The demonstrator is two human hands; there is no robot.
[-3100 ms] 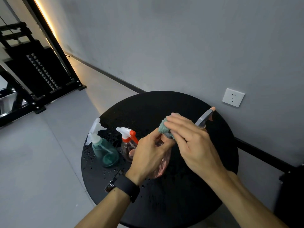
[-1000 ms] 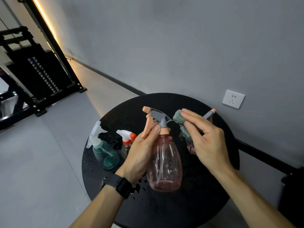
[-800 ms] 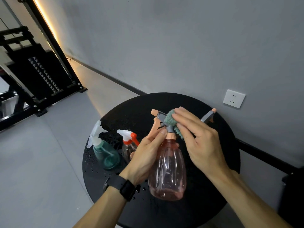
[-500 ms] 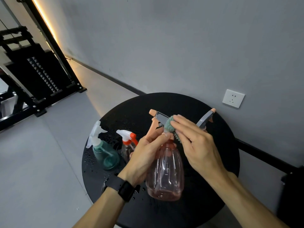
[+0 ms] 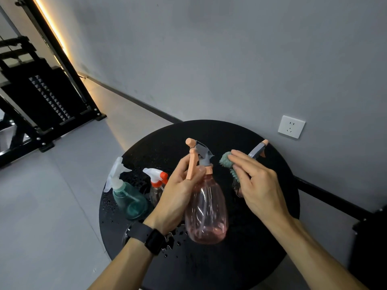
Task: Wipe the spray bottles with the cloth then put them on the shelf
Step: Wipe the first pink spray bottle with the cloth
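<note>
My left hand grips a clear pink spray bottle by its neck, upright above the round black table. Its peach trigger and grey nozzle head point up and left. My right hand holds a green tufted cloth just right of the nozzle head, a small gap apart from it. On the table's left stand a teal bottle with a white head and a clear bottle with a white and orange head. Behind my right hand another grey and peach spray head shows.
Water drops dot the tabletop at the left and front. A grey wall with a white socket rises right behind the table. A black metal rack stands on the floor at the far left, beside a lit strip.
The cloth was rubbing the pink bottle's nozzle head half a second ago; my right hand has now drawn it off to the right. The bottle has stayed in my left hand.
</note>
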